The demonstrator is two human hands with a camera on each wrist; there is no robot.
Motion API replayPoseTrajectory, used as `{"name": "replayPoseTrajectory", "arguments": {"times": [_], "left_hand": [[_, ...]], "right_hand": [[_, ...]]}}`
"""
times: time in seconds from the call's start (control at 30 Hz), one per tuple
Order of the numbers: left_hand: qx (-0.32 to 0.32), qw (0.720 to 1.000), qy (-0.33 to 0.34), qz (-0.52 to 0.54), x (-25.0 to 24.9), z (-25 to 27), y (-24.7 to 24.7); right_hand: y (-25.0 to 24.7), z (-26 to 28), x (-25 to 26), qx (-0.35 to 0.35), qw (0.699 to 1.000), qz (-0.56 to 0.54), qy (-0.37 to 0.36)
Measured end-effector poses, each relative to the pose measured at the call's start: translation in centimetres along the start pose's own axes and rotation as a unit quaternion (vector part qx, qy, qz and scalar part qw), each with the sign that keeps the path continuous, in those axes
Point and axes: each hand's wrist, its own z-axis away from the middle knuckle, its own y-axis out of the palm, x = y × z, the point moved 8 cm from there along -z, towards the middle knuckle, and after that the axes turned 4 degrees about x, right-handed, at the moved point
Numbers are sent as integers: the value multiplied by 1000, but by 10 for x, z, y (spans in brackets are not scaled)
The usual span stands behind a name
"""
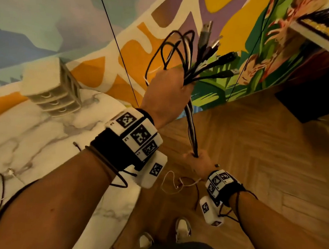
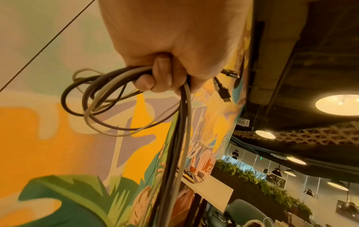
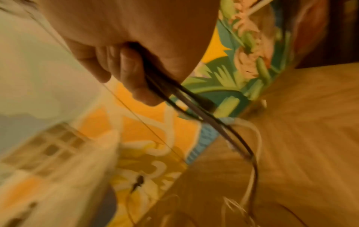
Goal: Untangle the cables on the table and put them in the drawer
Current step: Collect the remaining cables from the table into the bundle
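The left hand (image 1: pixel 167 89) is raised above the floor and closed in a fist around a bundle of cables (image 1: pixel 191 130); loops and USB plugs (image 1: pixel 223 59) fan out above the fist. The black and white strands run straight down from it to the right hand (image 1: pixel 198 161), whose curled fingers (image 3: pixel 132 72) grip them lower down; loose ends trail below toward the wooden floor (image 1: pixel 269 156). A small drawer unit (image 1: pixel 54 87) stands on the marble worktop (image 1: pixel 34 137), well apart from both hands, drawers closed

Black wristbands (image 1: pixel 110 145) carry white marker-printed camera blocks (image 1: pixel 139 135)
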Motion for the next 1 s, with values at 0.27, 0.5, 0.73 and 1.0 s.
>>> {"name": "replayPoseTrajectory", "arguments": {"times": [0.27,0.5,0.73,1.0], "left_hand": [[-52,997,20,-60,-4,3,-24],[-106,993,38,-20,-7,3,-56],[-55,997,3,-56,19,9,-16],[30,995,-49,-83,48,22,32]], "right_hand": [[-24,-19,-75,-50,980,52,183],[-33,-21,-59,-89,981,-54,164],[-20,-30,-92,64,963,213,154],[-21,-14,43,60,976,178,-107]]}}
